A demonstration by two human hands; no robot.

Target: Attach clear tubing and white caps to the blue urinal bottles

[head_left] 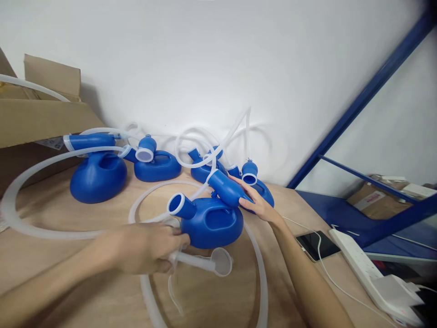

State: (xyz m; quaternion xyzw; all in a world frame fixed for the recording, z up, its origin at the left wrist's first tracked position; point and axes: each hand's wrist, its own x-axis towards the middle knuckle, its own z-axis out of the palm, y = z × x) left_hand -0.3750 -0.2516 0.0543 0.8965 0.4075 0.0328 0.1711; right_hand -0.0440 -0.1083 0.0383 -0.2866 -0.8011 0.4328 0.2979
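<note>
The worktop (218, 303) carries a blue jug (201, 230), upright between the hands, just beyond the left fingertips and left of the right wrist. The left hand (146, 248), blurred, curls round the stem of a white cap. The right hand (257, 205) holds the blue funnel (225, 187) above the jug's handle, thumb and fingers on opposite sides. The cap (222, 262) juts out before the jug.

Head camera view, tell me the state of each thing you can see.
Front bottle: upright, mouth uncovered
Blue funnel: tilted, right hand touching it
Back bottles: upright
White hose: looped
Left hand: closed on white piece, blurred
Cardboard box: flap raised
Phone: lying flat, screen dark
Power strip: adapter attached
</note>
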